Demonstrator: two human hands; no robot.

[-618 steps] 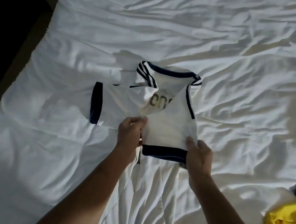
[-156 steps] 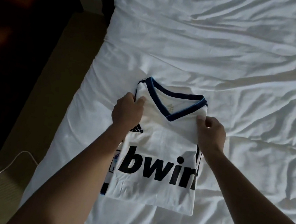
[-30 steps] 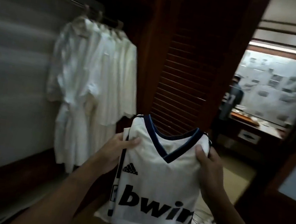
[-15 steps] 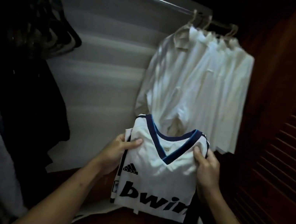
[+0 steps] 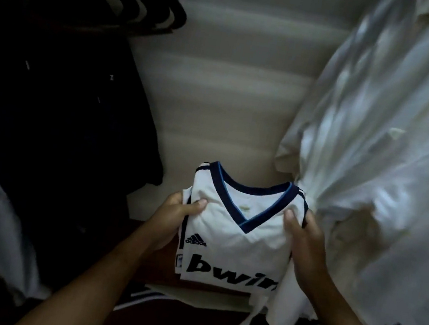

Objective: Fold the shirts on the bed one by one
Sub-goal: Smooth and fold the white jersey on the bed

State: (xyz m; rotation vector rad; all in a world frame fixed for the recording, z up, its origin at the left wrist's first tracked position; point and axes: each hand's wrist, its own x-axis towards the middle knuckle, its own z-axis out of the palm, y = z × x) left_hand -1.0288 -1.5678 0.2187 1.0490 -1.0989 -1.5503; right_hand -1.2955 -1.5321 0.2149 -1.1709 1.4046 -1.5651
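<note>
A folded white jersey (image 5: pixel 235 238) with a navy V-neck collar and black lettering sits between both hands, held low inside a dim wardrobe. My left hand (image 5: pixel 173 220) grips its left edge, thumb on top near the shoulder. My right hand (image 5: pixel 302 241) grips the right edge, thumb pressed on the front beside the collar. The bed is out of view.
White robes (image 5: pixel 387 161) hang close on the right, brushing the jersey's right side. Dark clothes (image 5: pixel 56 109) and black hangers (image 5: pixel 137 6) fill the left. A pale back wall (image 5: pixel 229 94) lies behind. A striped dark item (image 5: pixel 141 297) lies below on the floor.
The view has dropped and closed in on the wardrobe; the jersey, still gripped by both hands, has moved lower and nearer the hanging white robes.
</note>
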